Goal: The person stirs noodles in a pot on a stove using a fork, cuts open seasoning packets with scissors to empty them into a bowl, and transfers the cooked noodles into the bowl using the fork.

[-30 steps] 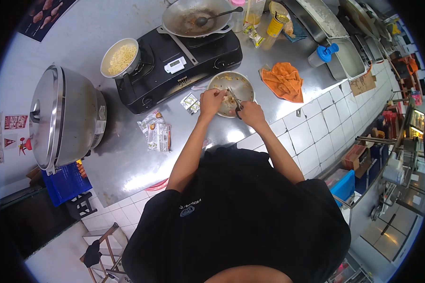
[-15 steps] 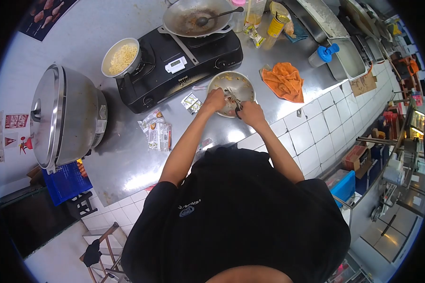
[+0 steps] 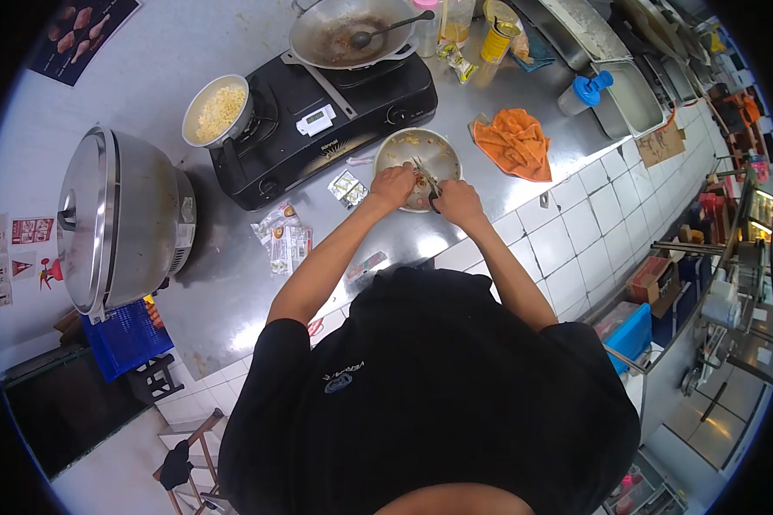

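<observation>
Clamping one pair of scissors (image 3: pixel 430 180) in right hand (image 3: pixel 460 204) over one bowl (image 3: pixel 443 151); cannot tell grip of partly hidden left hand (image 3: pixel 392 185).

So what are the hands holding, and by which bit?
The right hand holds scissors by the dark handles; whether the left hand grips anything cannot be told.

Your black short-sleeved shirt (image 3: pixel 472 378) across the lower centre, white lettering (image 3: pixel 357 369) above a blue-grey emblem (image 3: pixel 338 384), your hands (image 3: pixel 392 187) bare
</observation>
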The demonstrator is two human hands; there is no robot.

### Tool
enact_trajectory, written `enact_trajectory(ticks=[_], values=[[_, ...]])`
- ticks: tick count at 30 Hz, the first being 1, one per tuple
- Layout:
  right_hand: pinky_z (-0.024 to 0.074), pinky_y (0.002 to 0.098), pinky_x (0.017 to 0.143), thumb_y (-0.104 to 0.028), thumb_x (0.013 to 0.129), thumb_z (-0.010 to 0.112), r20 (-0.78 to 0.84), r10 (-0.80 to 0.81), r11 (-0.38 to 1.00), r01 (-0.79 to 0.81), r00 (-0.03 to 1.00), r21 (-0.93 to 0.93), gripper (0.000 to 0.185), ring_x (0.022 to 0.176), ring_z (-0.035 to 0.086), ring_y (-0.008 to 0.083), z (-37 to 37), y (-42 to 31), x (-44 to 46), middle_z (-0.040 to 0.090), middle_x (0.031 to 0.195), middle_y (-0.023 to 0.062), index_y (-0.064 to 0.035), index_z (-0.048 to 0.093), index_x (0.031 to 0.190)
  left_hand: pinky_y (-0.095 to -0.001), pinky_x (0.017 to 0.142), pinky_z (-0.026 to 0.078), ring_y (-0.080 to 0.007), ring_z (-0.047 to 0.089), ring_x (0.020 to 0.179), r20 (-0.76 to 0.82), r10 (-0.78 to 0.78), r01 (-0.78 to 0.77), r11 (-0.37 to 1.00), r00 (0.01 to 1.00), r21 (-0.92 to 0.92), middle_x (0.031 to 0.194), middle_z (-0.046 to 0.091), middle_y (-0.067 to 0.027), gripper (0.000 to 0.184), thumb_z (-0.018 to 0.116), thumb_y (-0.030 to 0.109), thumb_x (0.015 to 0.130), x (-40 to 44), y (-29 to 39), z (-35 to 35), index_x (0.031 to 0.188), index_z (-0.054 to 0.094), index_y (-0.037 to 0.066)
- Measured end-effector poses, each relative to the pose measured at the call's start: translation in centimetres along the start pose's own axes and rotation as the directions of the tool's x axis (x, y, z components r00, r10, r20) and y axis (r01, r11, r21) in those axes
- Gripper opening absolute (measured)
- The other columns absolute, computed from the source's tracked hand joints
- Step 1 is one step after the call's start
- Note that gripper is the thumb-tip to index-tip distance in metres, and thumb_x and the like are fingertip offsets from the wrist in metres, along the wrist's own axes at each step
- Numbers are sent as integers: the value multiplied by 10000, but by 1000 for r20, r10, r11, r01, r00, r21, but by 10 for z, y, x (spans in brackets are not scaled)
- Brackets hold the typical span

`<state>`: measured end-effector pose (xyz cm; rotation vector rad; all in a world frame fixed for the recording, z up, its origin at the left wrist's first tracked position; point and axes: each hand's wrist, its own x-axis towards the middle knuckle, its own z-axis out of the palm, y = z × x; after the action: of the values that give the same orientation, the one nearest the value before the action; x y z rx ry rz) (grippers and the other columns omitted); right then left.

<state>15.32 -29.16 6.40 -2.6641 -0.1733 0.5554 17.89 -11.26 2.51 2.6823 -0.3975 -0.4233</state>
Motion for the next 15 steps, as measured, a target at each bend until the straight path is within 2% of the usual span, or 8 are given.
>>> enact_trajectory(ticks=[2,5,15], values=[[517,478,791,-555,752,716,4,23,1000,-23,1000,-17,553,856,656,428,3,3,3,664,806,258,-22,697,894,-517,768,497,-433,645,860,-41,101,-100,994,994,35,865,655,-274,195,474,139,905,1,-8,8,930,521,-48],[518,478,791,-560,744,722,15,15,1000,-14,1000,-4,560,852,658,427,2,3,4,665,806,260,-19,696,891,-517,745,501,-437,645,821,-91,137,-133,990,986,49,830,653,-270,206,448,152,923,-1,-8,7,926,525,-39],[516,477,798,-567,735,727,1,3,1000,-3,1000,2,575,841,660,422,-1,1,0,664,782,250,-7,692,859,-540,730,492,-428,642,768,-83,118,-120,993,989,-18,771,646,-260,330,392,264,975,1,-5,9,910,595,12]])
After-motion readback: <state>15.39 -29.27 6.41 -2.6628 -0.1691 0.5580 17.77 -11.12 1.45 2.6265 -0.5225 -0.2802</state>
